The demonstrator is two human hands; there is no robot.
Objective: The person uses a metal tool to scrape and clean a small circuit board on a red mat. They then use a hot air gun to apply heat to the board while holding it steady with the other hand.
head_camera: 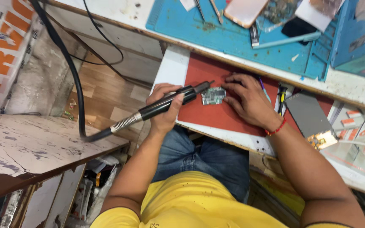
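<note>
Head view: left hand (pixel 164 107) is wrapped around a black hot-air handpiece (pixel 170 102), long axis running from the lower left up to the right, metal nozzle tip aimed at a small circuit board (pixel 213 95). The board lies just right of the nozzle, near the left edge of a red mat (pixel 216 116) on the white bench (pixel 172 67). Right hand (pixel 250 101) lies flat on the mat, fingertips touching the board's right edge, probably pinning it. Handpiece: smooth barrel, coiled metal strain relief, thick rubber hose. Board: thin, rectangular, greenish-grey.
</note>
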